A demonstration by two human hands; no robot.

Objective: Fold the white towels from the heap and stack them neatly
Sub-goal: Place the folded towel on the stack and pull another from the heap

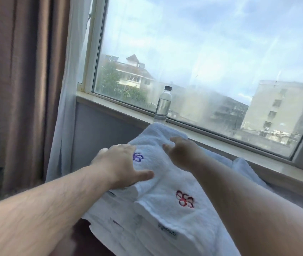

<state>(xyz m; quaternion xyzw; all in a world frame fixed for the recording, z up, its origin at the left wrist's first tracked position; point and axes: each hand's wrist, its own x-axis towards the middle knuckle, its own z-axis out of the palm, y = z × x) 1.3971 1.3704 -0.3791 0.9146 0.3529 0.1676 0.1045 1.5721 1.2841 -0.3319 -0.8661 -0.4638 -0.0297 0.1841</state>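
The stack of folded white towels [117, 235] lies in front of the person, just below the windowsill [121, 106], and several folded layers with small sewn labels show at its near edge. On top lies a towel with a purple flower emblem [152, 163]. Nearer to the person there is a red flower emblem [185, 199] on white terry cloth; I cannot tell if it belongs to the same towel or to another one.

The left hand [118, 164] rests palm down on the top towel just beside the purple emblem. Its fingers are straight and spread, the thumb is stretched to the side, and it grips nothing.

The right hand [179, 154] reaches over the far part of the same towel, also with the fingers stretched out and holding nothing. It is blurred, so I cannot tell whether it touches the cloth.

More white towel cloth [240, 168] lies behind the right forearm, against the wall under the sill. A clear bottle with a dark cap [162, 105] stands upright on the windowsill. A brown curtain [23, 80] and a thin white curtain [67, 108] hang at the left of the window [202, 52].
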